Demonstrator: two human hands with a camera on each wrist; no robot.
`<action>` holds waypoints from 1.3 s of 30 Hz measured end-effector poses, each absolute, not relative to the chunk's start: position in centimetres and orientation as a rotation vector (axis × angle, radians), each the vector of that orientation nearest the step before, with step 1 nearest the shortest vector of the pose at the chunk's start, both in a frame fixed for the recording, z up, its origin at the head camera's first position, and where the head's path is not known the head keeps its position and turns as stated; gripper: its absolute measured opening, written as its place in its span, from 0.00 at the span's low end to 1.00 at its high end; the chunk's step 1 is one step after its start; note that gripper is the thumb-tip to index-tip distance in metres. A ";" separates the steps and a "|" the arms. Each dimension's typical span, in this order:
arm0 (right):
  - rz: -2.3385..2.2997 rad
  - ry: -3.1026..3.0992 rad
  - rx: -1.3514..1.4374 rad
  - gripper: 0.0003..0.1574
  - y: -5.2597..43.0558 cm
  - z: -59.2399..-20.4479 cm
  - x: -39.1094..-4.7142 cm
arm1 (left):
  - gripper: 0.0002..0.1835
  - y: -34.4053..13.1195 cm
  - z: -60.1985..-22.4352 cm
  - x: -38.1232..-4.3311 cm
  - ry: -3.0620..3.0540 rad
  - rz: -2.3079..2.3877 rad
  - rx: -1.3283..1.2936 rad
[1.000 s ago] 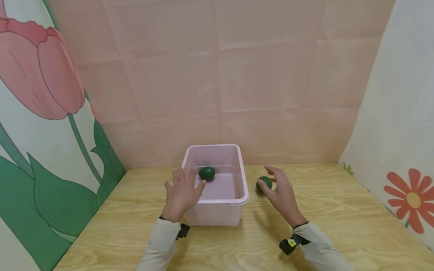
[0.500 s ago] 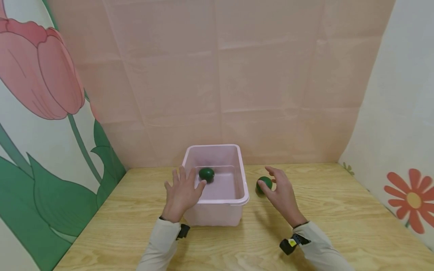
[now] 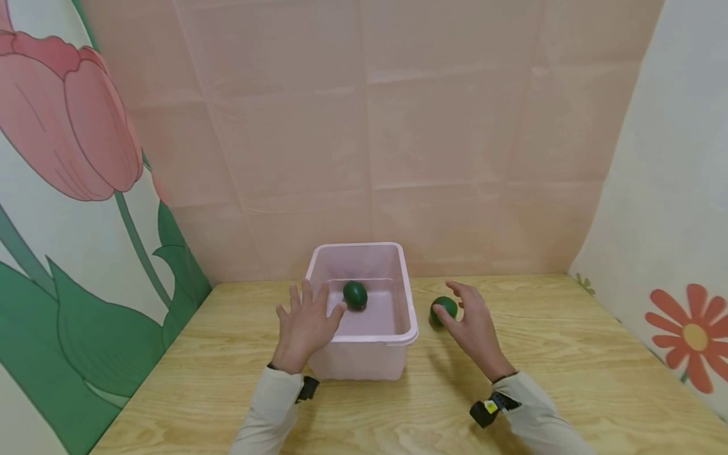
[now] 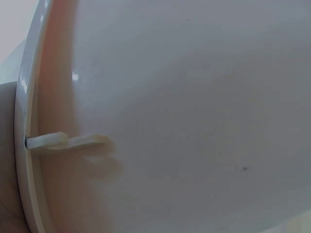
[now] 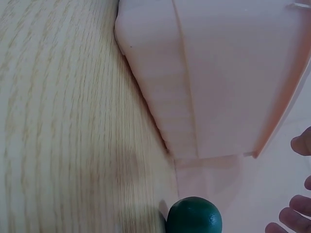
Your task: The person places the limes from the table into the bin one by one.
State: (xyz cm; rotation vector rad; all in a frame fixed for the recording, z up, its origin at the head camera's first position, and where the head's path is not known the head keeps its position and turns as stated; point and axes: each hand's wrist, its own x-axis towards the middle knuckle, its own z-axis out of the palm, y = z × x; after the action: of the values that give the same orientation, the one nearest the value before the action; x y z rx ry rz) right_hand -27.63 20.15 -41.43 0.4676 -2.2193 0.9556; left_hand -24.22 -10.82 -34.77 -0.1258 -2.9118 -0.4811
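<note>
A pale pink plastic bin stands on the wooden table with a dark green, glossy egg-shaped object lying inside it. My left hand is spread flat over the bin's left front rim, holding nothing. To the bin's right, a second dark green rounded object rests on the table. Above it hovers my right hand, fingers loosely bent and thumb overlapping it in the head view. The right wrist view shows a gap between the fingertips and the green object. Only the bin's outer wall fills the left wrist view.
The wood-grain table extends to both sides of the bin. A pinkish backdrop sheet hangs close behind it. Side panels carry a printed tulip on the left and a red flower on the right.
Inside the bin, the green egg-shaped object has rolled slightly to the right and turned. Both hands stay almost where they were, as does the green object on the table.
</note>
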 end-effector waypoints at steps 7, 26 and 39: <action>0.962 -2.230 0.462 0.34 20.4 -41.7 -27.9 | 0.35 -10.8 -34.6 -24.1 -2.906 -0.490 -0.137; 0.936 -2.250 0.446 0.35 20.5 -42.4 -28.3 | 0.35 -10.8 -34.7 -24.2 -2.915 -0.486 -0.133; 0.945 -2.272 0.434 0.35 20.3 -42.3 -28.1 | 0.35 -10.9 -34.7 -24.2 -2.924 -0.483 -0.128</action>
State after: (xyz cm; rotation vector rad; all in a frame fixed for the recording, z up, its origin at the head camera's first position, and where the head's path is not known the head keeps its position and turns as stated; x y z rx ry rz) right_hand -28.07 20.30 -42.29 0.4339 -2.2718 0.9449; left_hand -24.18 -10.92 -34.67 -0.1278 -2.9243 -0.4827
